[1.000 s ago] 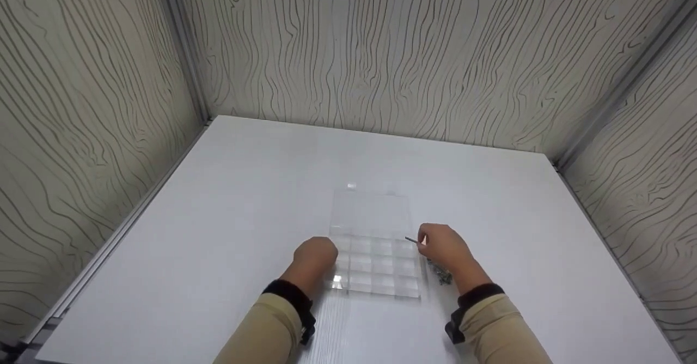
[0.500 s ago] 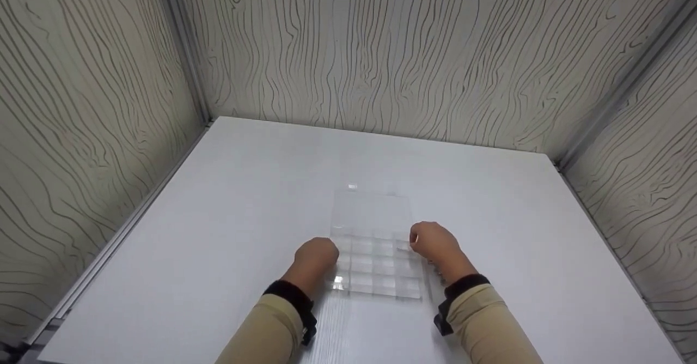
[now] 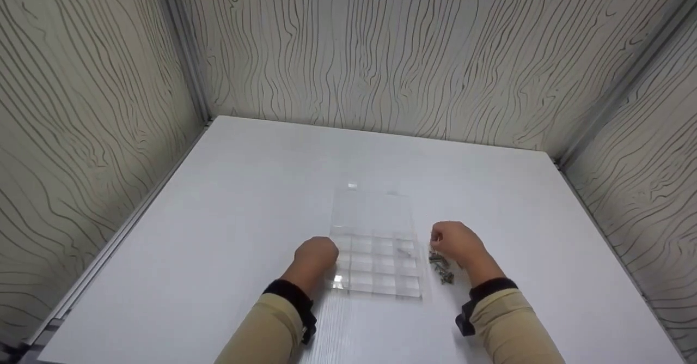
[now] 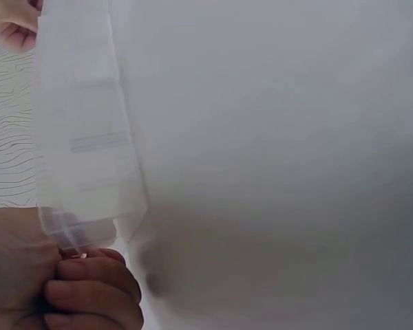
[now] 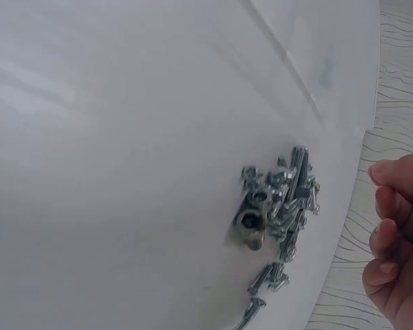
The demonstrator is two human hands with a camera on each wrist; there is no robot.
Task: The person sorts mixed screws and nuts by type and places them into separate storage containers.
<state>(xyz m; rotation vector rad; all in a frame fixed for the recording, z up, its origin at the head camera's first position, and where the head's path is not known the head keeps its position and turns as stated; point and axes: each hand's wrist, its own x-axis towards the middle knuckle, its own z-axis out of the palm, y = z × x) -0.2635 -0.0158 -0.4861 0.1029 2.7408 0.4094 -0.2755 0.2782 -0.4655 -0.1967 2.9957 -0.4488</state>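
Note:
A clear plastic compartment box (image 3: 373, 266) lies on the white table with its lid (image 3: 371, 208) folded back away from the person. My left hand (image 3: 316, 255) grips the box's left side; in the left wrist view its curled fingers (image 4: 96, 292) are at the box corner. A small grey screw (image 3: 404, 252) lies in a compartment near the box's right side. My right hand (image 3: 457, 242) is right of the box, above the far end of a pile of metal screws and bolts (image 5: 282, 206). Its fingers (image 5: 389, 237) are loosely bent with nothing between them.
The white table (image 3: 245, 189) runs back to a wood-grain patterned wall (image 3: 354, 53). Patterned panels also stand at the left and right, with metal posts in the corners. The hardware pile lies close along the box's right edge.
The right hand carried a screw left over the box and let it go in a compartment. It has since moved back right, to the pile. The left hand stays in place.

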